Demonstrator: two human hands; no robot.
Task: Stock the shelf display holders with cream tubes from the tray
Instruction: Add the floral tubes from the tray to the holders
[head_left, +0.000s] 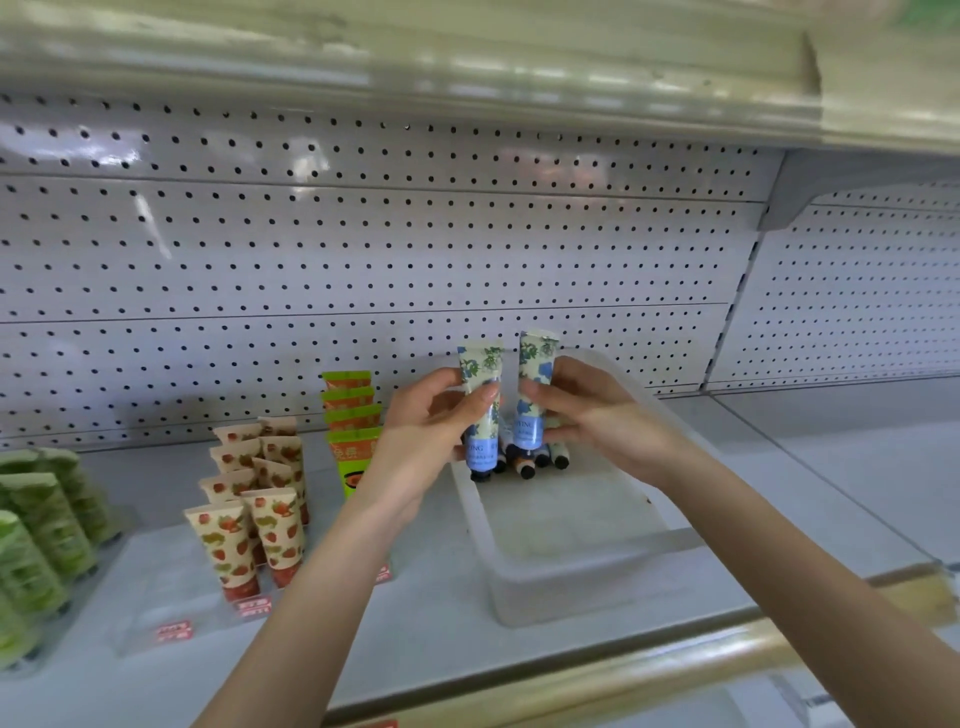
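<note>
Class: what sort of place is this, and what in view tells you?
Probably a shop. A pegboard-backed shelf carries strawberry-print tubes lined up behind red labels, and the left hand and right hand hold blue-flowered tubes over the tray.

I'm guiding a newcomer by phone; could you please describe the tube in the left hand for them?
On the shelf, find the clear tray right of the strawberry tubes. Above its far end, the left hand and right hand each hold a blue-flowered tube, cap down. Yours is the left tube, lower and nearer the strawberry tubes than the right tube.
</note>
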